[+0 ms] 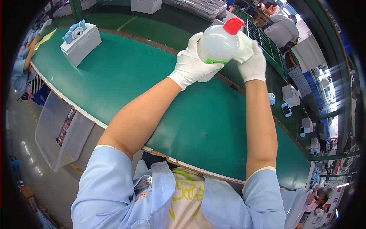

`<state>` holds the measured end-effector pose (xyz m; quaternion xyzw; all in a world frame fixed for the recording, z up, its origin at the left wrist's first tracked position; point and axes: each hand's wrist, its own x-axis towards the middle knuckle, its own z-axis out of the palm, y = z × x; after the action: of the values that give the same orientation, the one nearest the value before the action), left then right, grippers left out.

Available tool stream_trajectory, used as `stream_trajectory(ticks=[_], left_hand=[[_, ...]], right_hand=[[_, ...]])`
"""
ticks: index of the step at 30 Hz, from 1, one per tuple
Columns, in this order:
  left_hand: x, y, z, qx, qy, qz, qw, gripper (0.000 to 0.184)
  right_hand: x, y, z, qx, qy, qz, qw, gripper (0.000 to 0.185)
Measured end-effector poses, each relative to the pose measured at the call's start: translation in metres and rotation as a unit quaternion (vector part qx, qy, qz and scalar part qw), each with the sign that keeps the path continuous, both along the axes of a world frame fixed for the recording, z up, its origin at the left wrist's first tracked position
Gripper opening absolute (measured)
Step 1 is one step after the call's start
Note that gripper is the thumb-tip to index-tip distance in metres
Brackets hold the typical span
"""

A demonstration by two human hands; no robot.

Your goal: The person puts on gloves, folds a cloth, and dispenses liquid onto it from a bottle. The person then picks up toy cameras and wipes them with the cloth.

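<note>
Bottle (220,42) has its green label (214,61) partly covered by the left hand (193,62).

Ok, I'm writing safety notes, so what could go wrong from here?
The bottle, held up in the gloved left hand, the right hand alongside, might slip onto the green tabletop. If the red top is loose, which I cannot tell, any contents could leak. The blue gadget perched on a white box might topple if knocked.

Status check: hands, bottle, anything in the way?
Left hand gripping white bottle; right hand at its side, by red cap. Cap on. Nothing seen obstructing; blue camera on white box, off left.
</note>
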<state>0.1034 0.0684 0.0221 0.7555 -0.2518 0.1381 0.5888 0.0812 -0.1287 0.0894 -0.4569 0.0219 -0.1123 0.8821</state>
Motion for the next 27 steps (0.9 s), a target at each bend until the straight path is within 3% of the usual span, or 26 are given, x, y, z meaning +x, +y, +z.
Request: stream_trajectory(ticks=[1,2,6,8,10,17,20,27], left_hand=[[0.0,0.0,0.0,0.007,0.002,0.0,1.0,0.103],[0.0,0.0,0.001,0.014,0.003,-0.002,1.0,0.102],[0.0,-0.002,0.0,0.003,-0.012,-0.01,1.0,0.103],[-0.002,0.0,0.002,0.001,0.003,-0.023,1.0,0.103],[-0.006,0.002,0.007,-0.005,0.038,-0.04,0.998,0.101],[-0.001,0.002,0.001,-0.006,-0.013,-0.023,1.0,0.101],[-0.007,0.003,0.007,-0.006,0.041,-0.048,0.998,0.099],[-0.002,0.002,0.0,0.004,-0.006,-0.027,1.0,0.099]], right_hand=[[-0.007,0.0,0.01,0.039,-0.012,-0.016,0.999,0.05],[-0.01,-0.001,0.016,0.002,-0.01,-0.075,0.997,0.049],[-0.012,-0.043,0.001,-0.234,-0.091,-0.095,0.963,0.049],[-0.011,-0.047,0.003,-0.176,-0.08,-0.106,0.975,0.05],[-0.011,-0.049,0.009,0.014,-0.037,-0.092,0.995,0.05],[0.003,-0.079,0.002,0.012,-0.063,-0.145,0.987,0.052],[0.011,-0.07,0.003,0.017,-0.062,-0.09,0.994,0.052],[0.012,-0.05,-0.007,0.013,-0.018,-0.061,0.998,0.057]])
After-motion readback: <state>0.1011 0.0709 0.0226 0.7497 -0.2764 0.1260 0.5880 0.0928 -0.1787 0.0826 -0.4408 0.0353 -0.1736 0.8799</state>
